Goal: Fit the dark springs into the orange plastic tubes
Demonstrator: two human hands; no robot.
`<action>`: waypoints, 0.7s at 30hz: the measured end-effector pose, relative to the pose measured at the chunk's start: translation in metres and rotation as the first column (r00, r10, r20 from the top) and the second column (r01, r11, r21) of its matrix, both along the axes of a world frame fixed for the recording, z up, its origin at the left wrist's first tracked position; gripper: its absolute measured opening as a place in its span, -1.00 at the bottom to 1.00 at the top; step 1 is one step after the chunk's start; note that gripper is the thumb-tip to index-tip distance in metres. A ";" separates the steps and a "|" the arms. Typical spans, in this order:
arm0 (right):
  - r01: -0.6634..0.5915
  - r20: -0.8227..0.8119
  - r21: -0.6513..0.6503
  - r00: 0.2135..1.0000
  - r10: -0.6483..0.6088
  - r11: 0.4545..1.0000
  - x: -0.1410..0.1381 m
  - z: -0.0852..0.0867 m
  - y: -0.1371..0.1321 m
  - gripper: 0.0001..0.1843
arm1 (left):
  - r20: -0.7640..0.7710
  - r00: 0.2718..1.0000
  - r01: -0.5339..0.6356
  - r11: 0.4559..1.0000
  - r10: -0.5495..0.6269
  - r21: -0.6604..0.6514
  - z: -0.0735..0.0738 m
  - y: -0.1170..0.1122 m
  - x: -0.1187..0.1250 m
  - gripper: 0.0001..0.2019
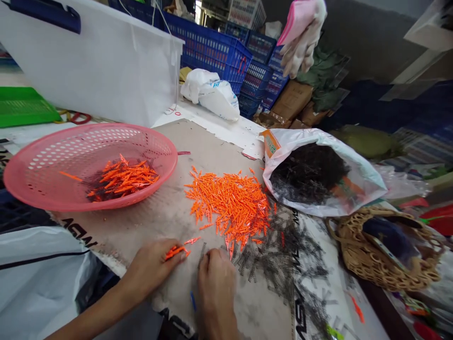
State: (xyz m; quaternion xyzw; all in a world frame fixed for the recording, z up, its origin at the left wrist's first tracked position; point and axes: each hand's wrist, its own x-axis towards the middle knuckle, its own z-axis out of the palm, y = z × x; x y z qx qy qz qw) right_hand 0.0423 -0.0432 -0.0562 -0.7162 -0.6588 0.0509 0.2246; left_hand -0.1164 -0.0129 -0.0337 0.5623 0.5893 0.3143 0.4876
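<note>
L hand (152, 269) pinches small orange plastic sticks (176, 252), long axis pointing twd R hand (215, 278), its curled grip unclear, can't tell if holding; loose orange stick pile (226, 208) lies ahead, nearer R hand.

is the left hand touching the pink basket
No, the left hand holds small orange plastic pieces over the cardboard sheet, apart from the pink plastic basket.

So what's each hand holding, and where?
The left hand pinches orange plastic pieces at its fingertips; what the right hand holds, if anything, cannot be told.
</note>
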 end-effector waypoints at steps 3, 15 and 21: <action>0.012 0.005 -0.009 1.000 -0.012 1.000 0.004 0.001 -0.005 -0.78 | -0.261 0.961 0.126 0.982 -0.087 0.138 -0.015 -0.001 0.004 -0.90; 0.044 -0.205 -0.041 0.977 -0.052 0.998 -0.006 0.009 0.007 -0.77 | 0.259 0.966 0.093 0.962 -0.024 -0.257 0.006 -0.004 0.009 -0.77; -0.195 -0.817 -0.048 0.571 0.073 0.980 0.022 0.019 -0.029 -0.83 | 0.559 0.829 0.258 0.866 0.030 -0.429 0.000 -0.017 0.021 -0.86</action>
